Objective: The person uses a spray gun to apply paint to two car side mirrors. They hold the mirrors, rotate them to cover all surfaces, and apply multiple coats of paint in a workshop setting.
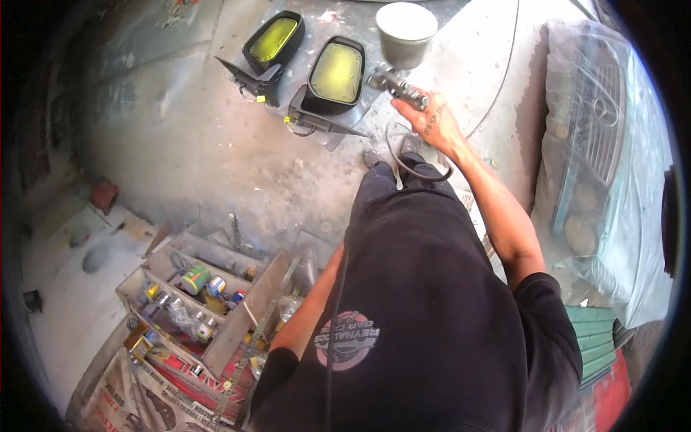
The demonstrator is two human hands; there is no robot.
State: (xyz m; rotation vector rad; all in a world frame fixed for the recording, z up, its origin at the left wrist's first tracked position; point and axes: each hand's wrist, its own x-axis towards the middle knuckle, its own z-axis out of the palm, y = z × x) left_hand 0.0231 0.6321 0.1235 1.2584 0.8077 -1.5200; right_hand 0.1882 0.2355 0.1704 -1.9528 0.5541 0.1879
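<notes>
Two black car side mirrors lie with their yellow-green faces up on a grey, paint-specked board at the top centre of the frame: the near mirror just left of my spray gun, the far mirror beyond it, toward the upper left. My right hand is wrapped around the metal spray gun below the grey bucket, with the hose looping underneath. My left forearm runs down the lower left, but its hand is hidden behind my shirt, so I cannot tell how it is held.

To spray well, I'd judge it best to keep an even gap from the near mirror's housing, sweep steadily with light overlapping passes, and hold the hose clear of the mirrors and their dangling connectors.

The gun's long axis slants from lower right to upper left, and its front end seems to point left, at the near mirror; blur hides the nozzle. That mirror's long axis runs nearly up and down the frame; the far one's leans toward the upper right.
</notes>
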